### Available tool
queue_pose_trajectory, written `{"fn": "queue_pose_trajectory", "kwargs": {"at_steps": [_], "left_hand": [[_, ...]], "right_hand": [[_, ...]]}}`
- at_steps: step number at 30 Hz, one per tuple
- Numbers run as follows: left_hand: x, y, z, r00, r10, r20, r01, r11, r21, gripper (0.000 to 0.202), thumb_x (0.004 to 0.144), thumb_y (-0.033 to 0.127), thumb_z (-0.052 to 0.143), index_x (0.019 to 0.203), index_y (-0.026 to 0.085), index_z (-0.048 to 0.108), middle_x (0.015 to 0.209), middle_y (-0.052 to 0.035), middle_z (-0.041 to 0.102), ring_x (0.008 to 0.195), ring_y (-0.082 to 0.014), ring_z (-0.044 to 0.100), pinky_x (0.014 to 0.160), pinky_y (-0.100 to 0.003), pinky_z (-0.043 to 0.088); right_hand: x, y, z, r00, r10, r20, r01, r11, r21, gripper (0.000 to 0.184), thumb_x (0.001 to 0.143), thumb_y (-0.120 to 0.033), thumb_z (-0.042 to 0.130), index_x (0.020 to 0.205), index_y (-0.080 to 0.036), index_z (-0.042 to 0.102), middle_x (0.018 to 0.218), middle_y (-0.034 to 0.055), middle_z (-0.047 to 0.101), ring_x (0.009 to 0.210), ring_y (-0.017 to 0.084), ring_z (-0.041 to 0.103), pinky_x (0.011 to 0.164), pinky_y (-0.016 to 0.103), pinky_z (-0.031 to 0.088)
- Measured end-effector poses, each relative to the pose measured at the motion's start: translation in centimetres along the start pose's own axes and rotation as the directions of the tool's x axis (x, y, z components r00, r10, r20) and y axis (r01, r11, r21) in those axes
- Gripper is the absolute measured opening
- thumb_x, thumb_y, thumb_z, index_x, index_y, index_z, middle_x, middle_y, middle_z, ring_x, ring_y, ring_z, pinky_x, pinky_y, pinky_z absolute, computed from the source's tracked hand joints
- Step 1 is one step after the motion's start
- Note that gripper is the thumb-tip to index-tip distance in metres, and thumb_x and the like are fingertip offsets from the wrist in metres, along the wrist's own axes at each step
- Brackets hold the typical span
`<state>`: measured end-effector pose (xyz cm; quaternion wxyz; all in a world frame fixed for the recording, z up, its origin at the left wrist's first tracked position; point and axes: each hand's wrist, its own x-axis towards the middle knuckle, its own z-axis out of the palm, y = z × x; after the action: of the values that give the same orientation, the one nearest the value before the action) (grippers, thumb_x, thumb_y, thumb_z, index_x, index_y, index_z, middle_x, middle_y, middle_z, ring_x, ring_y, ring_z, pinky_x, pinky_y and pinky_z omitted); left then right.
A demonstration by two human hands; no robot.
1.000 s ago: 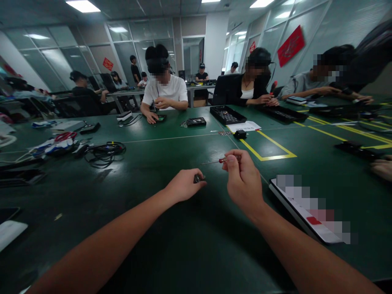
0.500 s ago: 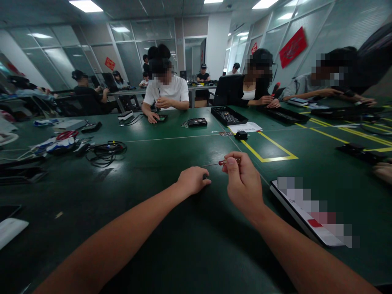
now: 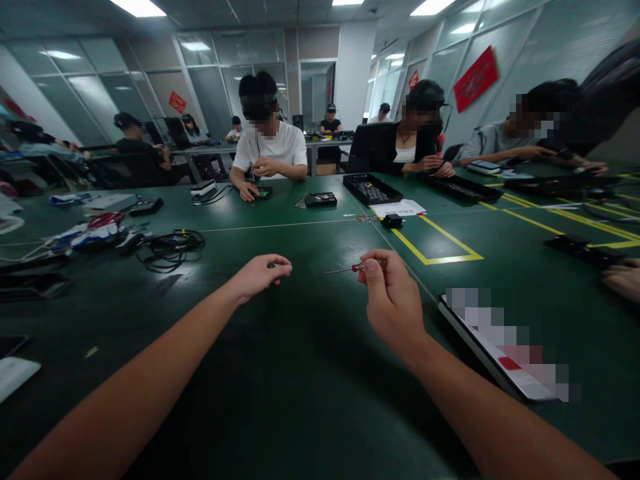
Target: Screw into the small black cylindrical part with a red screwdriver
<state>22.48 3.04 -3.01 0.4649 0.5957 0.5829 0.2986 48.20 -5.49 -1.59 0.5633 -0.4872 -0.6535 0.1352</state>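
Observation:
My right hand (image 3: 393,293) is closed around the handle of a small screwdriver (image 3: 356,267) with a reddish, see-through grip. Its thin metal shaft points left, towards my left hand, and its tip touches nothing. My left hand (image 3: 263,275) is off to the left, above the table, fingers curled in. Between its thumb and fingers shows a small dark piece (image 3: 273,265), mostly hidden, whose kind I cannot make out. A gap separates the screwdriver's tip from my left hand.
The green table (image 3: 300,373) carries a black cable coil (image 3: 170,250) at left and a white-topped box (image 3: 500,353) at right. Further off are a small black block (image 3: 391,221), a black parts tray (image 3: 373,190) and yellow tape (image 3: 450,259). Several people work opposite.
My left hand has moved left, away from the screwdriver's tip, so the whole shaft shows. My right hand has barely moved and keeps hold of the screwdriver.

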Motion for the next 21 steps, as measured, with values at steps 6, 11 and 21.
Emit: {"fn": "queue_pose_trajectory", "kwargs": {"at_steps": [6,11,21], "left_hand": [[-2.5,-1.7,-9.4,0.936,-0.091,-0.339,-0.001,0.965,-0.262,0.027,0.094,0.035,0.066,0.112,0.014,0.063,0.088,0.0008,0.057,0.066,-0.0073,0.047,0.054,-0.018,0.033],[-4.7,-3.9,-16.7,0.72,-0.246,-0.649,-0.006,0.933,-0.36,0.015,0.104,0.025,0.049,0.096,0.014,0.054,0.077,0.0035,0.054,0.06,-0.0059,0.044,0.054,-0.016,0.03],[-7.7,-6.3,-21.8,0.167,-0.425,-0.89,-0.044,0.898,-0.437,0.024,0.095,0.005,0.052,0.074,0.013,0.044,0.062,0.0072,0.046,0.05,-0.0044,0.043,0.057,-0.017,0.038]], "right_hand": [[0.0,0.2,0.2,1.0,0.016,0.025,-0.016,1.0,0.004,0.02,0.106,-0.036,0.043,0.104,-0.023,0.059,0.08,0.0004,0.067,0.071,0.017,0.064,0.065,0.031,0.046],[-0.2,0.4,0.3,0.999,0.008,0.048,-0.008,1.0,0.0,0.02,0.106,-0.036,0.044,0.105,-0.023,0.059,0.081,0.0006,0.067,0.072,0.017,0.064,0.065,0.031,0.046],[-0.2,0.5,0.3,0.998,0.008,0.067,-0.008,1.0,-0.001,0.02,0.106,-0.036,0.044,0.103,-0.023,0.059,0.078,-0.0002,0.066,0.069,0.017,0.064,0.064,0.03,0.045]]}}
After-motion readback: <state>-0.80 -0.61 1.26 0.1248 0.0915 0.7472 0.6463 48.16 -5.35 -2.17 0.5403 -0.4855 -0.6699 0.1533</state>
